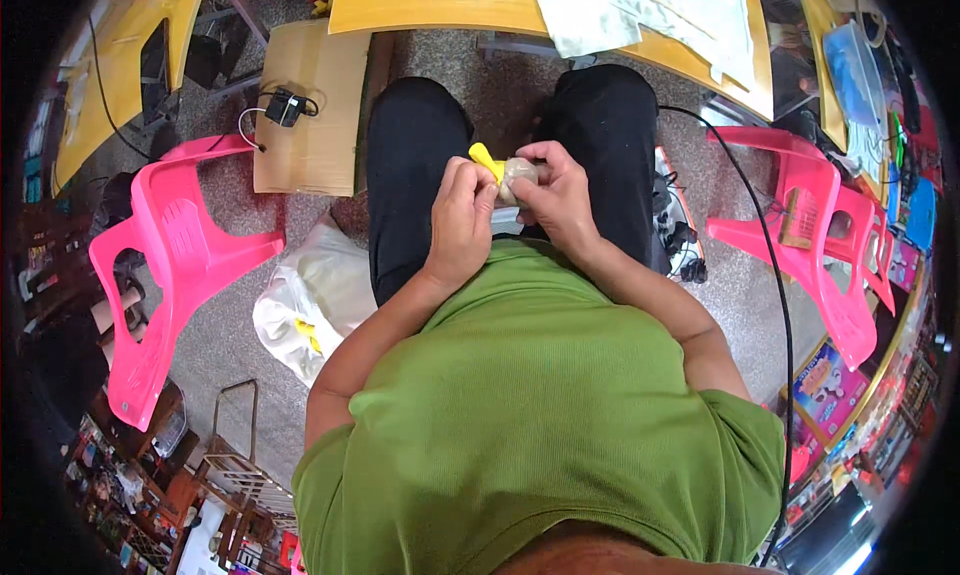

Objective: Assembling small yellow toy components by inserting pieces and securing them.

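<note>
Above my lap, between my knees, both hands meet around a small round greyish-beige lump (518, 182), which looks wrapped in clear plastic. A yellow, rubbery-looking piece (484, 159), perhaps a balloon, sticks up at the lump's left side and touches it. The thumb and fingers of my left hand (462, 213) pinch this yellow piece. My right hand (562, 200) grips the lump from the right, its thumb below and its curled fingers above. Fingers partly cover where yellow piece and lump join. Just under the hands, something pale shows in my lap.
Pink plastic chairs (185, 245) stand at left and right. A white bag (315, 295) with yellow pieces rests on the floor by my left leg. Cardboard (305, 85) bears a black adapter (287, 108). Ahead is a yellow table (440, 3) with white cloth; a black cable (775, 265) hangs right.
</note>
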`<state>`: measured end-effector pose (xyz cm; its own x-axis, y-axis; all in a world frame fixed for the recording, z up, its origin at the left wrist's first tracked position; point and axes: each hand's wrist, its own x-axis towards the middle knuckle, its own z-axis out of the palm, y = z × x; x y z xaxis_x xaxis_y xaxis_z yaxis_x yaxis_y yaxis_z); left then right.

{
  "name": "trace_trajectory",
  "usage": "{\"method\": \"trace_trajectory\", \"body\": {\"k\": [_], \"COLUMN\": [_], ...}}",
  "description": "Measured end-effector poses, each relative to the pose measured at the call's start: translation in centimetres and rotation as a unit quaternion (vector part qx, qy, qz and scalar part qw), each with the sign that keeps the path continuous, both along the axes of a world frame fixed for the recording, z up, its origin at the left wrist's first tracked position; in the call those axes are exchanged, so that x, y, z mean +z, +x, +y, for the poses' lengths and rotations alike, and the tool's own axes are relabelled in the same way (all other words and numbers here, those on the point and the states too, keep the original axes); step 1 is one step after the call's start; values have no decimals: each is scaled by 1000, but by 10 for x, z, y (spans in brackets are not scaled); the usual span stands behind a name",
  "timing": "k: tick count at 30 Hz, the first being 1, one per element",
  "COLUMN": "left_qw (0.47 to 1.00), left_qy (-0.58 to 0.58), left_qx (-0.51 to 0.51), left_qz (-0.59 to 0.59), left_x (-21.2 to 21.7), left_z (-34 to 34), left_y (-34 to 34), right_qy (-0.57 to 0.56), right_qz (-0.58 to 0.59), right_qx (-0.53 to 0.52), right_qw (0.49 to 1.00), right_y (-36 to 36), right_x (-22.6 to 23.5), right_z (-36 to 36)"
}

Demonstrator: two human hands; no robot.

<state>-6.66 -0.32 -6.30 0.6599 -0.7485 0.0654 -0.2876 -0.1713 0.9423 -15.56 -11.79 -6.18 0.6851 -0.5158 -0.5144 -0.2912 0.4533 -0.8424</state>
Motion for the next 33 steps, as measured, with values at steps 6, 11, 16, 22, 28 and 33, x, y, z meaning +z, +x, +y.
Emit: {"method": "trace_trajectory", "body": {"k": [6, 11, 16, 22, 28, 33], "left_qw": [999, 987, 983, 949, 845, 827], "left_qy": [-32, -18, -46, -133, -160, -179], "left_qx": [25, 67, 36, -17, 5, -3], "left_qz": [16, 146, 175, 284, 510, 532], "left_x": [-8, -15, -12, -5, 12, 19], "left_z": [-2, 2, 3, 3, 6, 6], "left_y": [3, 9, 10, 9, 12, 12], "right_qy": [-189, -475, -591, -431, -192, -408], "right_qz": [-46, -118, -105, -81, -153, -142], "right_qx": [54, 219, 266, 157, 194, 57], "right_qw": [979, 844, 755, 885, 950, 900], "right_y": [-3, -5, -6, -2, -4, 2], "right_x": [-13, 10, 13, 25, 48, 44], "right_z": [2, -4, -7, 4, 3, -7]}}
